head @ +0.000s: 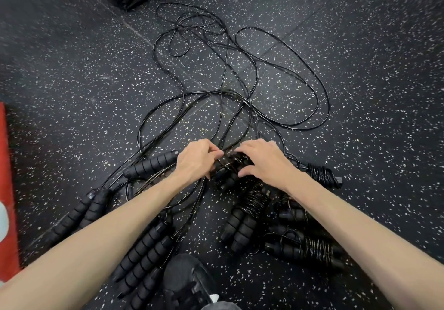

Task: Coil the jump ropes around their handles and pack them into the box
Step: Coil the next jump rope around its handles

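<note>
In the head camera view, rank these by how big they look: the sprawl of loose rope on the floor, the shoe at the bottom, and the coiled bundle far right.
1. Sprawl of loose rope, spread widest across the floor.
2. Shoe, though it lies nearest the camera, which inflates it.
3. Coiled bundle far right, clearly smallest.

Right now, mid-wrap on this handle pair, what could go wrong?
1. The loose ropes cross one another on the floor; pulling slack may drag a neighbouring cord into the wrap.
2. Both the left hand and right hand hold the handle pair being wrapped; easing either could let the turns spring loose.
3. The coiled bundles lie close under the right arm and could get knocked.
</note>
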